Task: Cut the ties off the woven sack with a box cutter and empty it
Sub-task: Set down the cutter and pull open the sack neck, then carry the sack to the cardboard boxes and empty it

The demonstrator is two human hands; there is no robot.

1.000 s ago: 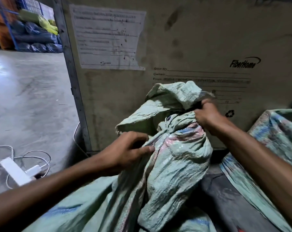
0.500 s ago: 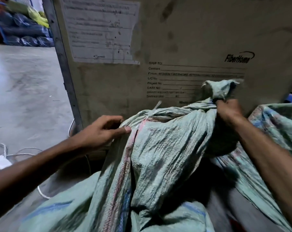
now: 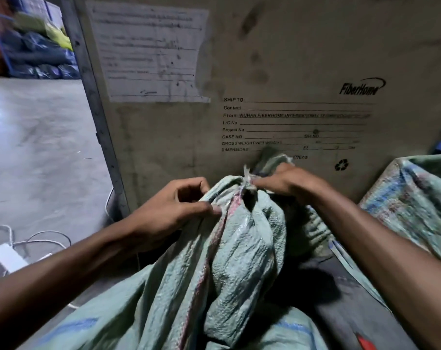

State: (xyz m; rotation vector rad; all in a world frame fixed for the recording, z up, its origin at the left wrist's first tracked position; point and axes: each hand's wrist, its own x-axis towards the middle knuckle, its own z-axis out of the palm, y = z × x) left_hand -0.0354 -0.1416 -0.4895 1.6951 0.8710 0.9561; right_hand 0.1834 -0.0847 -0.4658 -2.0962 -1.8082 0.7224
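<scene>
The left hand (image 3: 174, 208) pinches the woven sack (image 3: 239, 248) just below its gathered neck, steadying it against the near crate (image 3: 277, 59); the right hand (image 3: 287, 181) closes on the white tie (image 3: 247, 176), exposing it for cutting.

The crumpled pale green woven sack (image 3: 239, 238) carries a pink-red stripe down its folds and faint blue bands low down; its whitish plastic tie (image 3: 247, 176) sits at the neck; behind the sack stands a dull tan cardboard crate (image 3: 290, 59) with black print and a white paper label (image 3: 151, 54); right of the sack, a second green sack (image 3: 416, 198) shows blue and pink stripes; left of it, grey concrete floor (image 3: 37, 147) with white cables (image 3: 37, 238).
</scene>
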